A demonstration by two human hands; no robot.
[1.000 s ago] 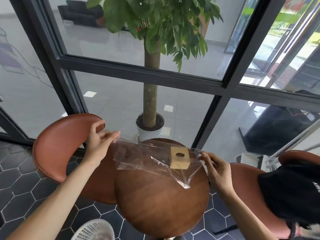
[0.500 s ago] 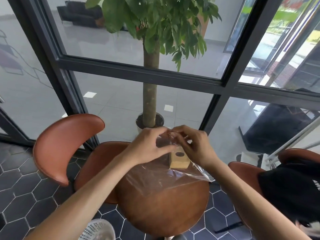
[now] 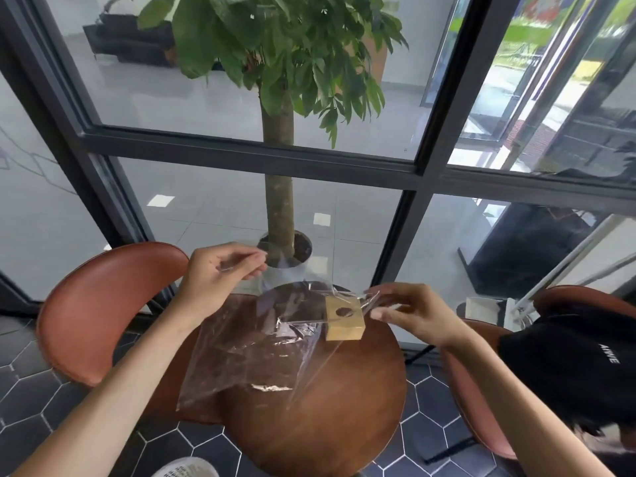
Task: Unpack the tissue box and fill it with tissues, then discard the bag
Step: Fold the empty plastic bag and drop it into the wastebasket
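Both hands hold a clear plastic bag (image 3: 254, 349) by its far edge above a round wooden table (image 3: 330, 418) in the lower middle of the frame. The left hand (image 3: 220, 270), left of centre, pinches the film between thumb and curled fingers and lifts that corner. The right hand (image 3: 413, 313), right of centre, pinches the opposite edge of the film, just beside the tissue box (image 3: 344, 318). The box, a small tan block with a round hole in its top, stands on the far part of the table with the film wrapped around it. The rest of the bag sags down toward the lower left, over the table's edge and a brown chair (image 3: 103, 304)
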